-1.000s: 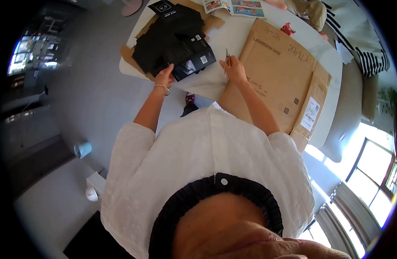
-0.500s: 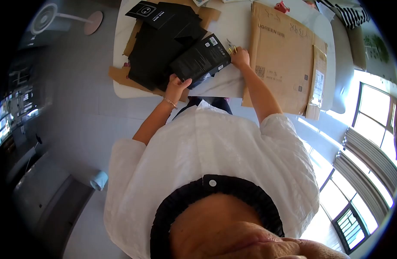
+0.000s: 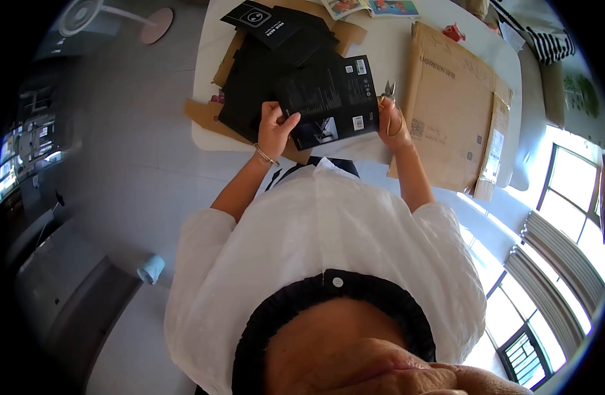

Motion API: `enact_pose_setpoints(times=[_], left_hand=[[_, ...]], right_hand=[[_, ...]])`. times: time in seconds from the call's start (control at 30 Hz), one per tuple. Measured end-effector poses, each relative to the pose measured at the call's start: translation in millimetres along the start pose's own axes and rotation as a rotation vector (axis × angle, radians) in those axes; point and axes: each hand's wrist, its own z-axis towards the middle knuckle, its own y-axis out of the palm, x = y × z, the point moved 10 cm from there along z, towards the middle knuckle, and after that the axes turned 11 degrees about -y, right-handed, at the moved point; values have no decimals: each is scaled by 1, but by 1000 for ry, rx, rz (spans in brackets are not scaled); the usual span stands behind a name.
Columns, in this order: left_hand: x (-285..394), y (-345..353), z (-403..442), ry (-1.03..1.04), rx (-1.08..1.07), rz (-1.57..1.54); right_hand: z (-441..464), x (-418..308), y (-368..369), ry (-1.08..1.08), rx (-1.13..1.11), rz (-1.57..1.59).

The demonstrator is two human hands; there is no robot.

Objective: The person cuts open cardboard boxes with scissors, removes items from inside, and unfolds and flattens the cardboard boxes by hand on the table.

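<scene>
My left hand (image 3: 276, 130) grips the left edge of a black printed box (image 3: 328, 99), thumb on its face. White labels and a small picture show on the box, which tilts toward me above the table's near edge. At its right end, my right hand (image 3: 394, 125) is closed around gold-handled scissors (image 3: 389, 89), blades pointing away from me. The hand also meets the box's right edge. Behind and left of the box lie black flattened cartons (image 3: 250, 82), one bearing a white printed symbol.
Flattened brown cardboard (image 3: 440, 112) covers the right part of the white table (image 3: 381, 46). More brown cardboard (image 3: 210, 117) lies under the black cartons. Colourful booklets (image 3: 371, 6) and a small red object (image 3: 454, 31) sit toward the back. A fan (image 3: 82, 16) stands at far left.
My right hand has picked up the scissors from the table and come to the box's right end. The box has turned, so a side with a picture and label now shows.
</scene>
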Motion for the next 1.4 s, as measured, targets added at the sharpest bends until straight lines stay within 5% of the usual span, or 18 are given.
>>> enact_pose_setpoints(times=[0.07, 0.13, 0.2, 0.27, 0.4, 0.53, 0.6, 0.67, 0.73, 0.8, 0.9, 0.97, 1.03, 1.3, 1.4], left_hand=[[1, -2, 4, -28, 20, 56], [30, 2, 2, 188, 99, 332], [35, 0, 11, 170, 66, 353], [48, -13, 23, 171, -7, 44], [58, -115, 73, 295, 621, 496], [27, -173, 119, 104, 732, 800], [-30, -190, 161, -263, 452, 461], [-40, -199, 179, -280, 405, 494], [-61, -185, 166, -570, 171, 195], [-19, -161, 132, -654, 96, 133], [-30, -151, 131, -722, -103, 91], [-72, -139, 143, -699, -248, 105], [-58, -132, 154, -177, -164, 90], [-100, -129, 155, -560, 90, 72], [-89, -108, 156, -513, -41, -52]], right_hand=[[-4, 10, 4, 171, 2, -145], [-3, 2, 16, 181, 2, -277], [-10, 17, 7, 276, 249, 8], [-12, 35, -2, 224, 311, 148], [-12, 40, -17, 151, 527, 535], [19, 40, 13, 155, 469, 509], [55, 24, 52, 147, 188, 397], [91, 14, 58, 109, 17, -323], [128, 11, 71, -38, -74, -406], [154, 35, 82, 52, -323, -839], [169, 96, 89, 110, -469, -924], [170, 103, 101, 149, -468, -946], [159, 116, 120, 139, -452, -925], [149, 84, 130, -12, -275, -949], [145, 60, 99, -108, -7, -884]])
